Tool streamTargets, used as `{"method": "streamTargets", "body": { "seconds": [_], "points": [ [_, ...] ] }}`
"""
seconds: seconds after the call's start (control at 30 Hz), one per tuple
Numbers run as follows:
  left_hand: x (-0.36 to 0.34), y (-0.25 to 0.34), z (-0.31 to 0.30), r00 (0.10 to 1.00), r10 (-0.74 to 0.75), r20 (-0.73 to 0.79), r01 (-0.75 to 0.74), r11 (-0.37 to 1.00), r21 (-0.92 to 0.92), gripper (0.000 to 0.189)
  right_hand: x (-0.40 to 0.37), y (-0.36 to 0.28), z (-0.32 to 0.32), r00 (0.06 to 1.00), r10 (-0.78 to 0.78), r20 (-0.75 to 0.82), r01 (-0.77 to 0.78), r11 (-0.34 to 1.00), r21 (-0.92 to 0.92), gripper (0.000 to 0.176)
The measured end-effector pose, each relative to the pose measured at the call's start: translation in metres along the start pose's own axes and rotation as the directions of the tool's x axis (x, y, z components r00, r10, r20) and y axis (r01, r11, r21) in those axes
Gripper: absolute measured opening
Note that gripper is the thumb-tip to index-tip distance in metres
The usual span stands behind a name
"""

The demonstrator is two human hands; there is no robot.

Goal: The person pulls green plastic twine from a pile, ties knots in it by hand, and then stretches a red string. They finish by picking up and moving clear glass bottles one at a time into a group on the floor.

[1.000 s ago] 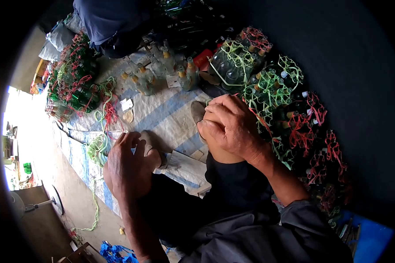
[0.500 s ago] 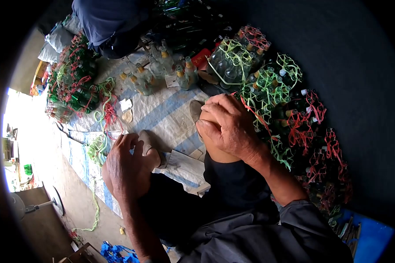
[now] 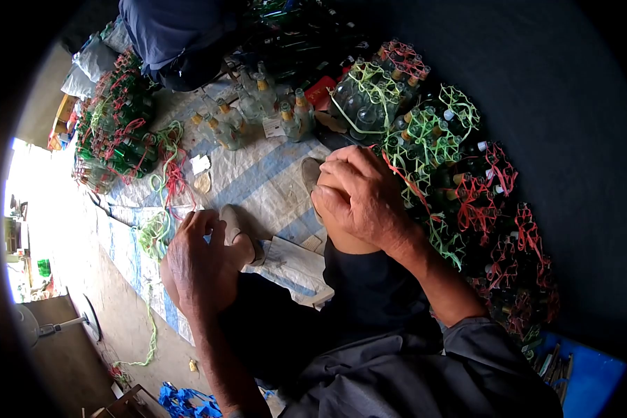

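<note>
My left hand (image 3: 200,261) rests loosely on my left knee, its fingers bent and slightly apart, with nothing visible in it. My right hand (image 3: 361,200) lies over my bare right knee (image 3: 341,239), fingers curved over it and holding no object. Beyond my knees, clear glass bottles (image 3: 223,125) stand on a white and blue striped sheet (image 3: 258,174). To the right of my right hand are bottles bundled in green netting (image 3: 425,143) and red netting (image 3: 475,202).
Green bottles in red netting (image 3: 122,139) are piled at the upper left. A person in dark clothing (image 3: 177,35) is at the top. Loose green cord (image 3: 152,334) trails on the floor near a fan (image 3: 87,317). Blue strands (image 3: 181,400) lie at the bottom, a blue surface (image 3: 595,380) lower right.
The view has shifted very slightly. Both hands stay resting on the knees, with no clear movement of the bottles.
</note>
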State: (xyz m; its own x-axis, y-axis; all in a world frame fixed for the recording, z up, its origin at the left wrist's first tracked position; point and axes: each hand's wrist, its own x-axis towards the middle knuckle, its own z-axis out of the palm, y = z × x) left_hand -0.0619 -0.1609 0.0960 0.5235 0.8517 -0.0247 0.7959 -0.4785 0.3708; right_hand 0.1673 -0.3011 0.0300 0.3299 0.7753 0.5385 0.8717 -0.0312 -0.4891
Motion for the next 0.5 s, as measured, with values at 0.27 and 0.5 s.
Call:
{"method": "streamTargets", "body": {
  "seconds": [0.27, 0.5],
  "points": [
    [-0.003, 0.001, -0.004, 1.0, -0.001, 0.012, 0.001, 1.0, 0.016, 0.023, 0.0, -0.002, 0.0, 1.0, -0.002, -0.003, 0.002, 1.0, -0.012, 0.028],
    [0.001, -0.015, 0.006, 1.0, -0.019, -0.007, 0.019, 1.0, -0.016, 0.024, -0.002, 0.001, 0.001, 1.0, -0.02, -0.005, 0.02, 1.0, -0.018, 0.028]
  ]
}}
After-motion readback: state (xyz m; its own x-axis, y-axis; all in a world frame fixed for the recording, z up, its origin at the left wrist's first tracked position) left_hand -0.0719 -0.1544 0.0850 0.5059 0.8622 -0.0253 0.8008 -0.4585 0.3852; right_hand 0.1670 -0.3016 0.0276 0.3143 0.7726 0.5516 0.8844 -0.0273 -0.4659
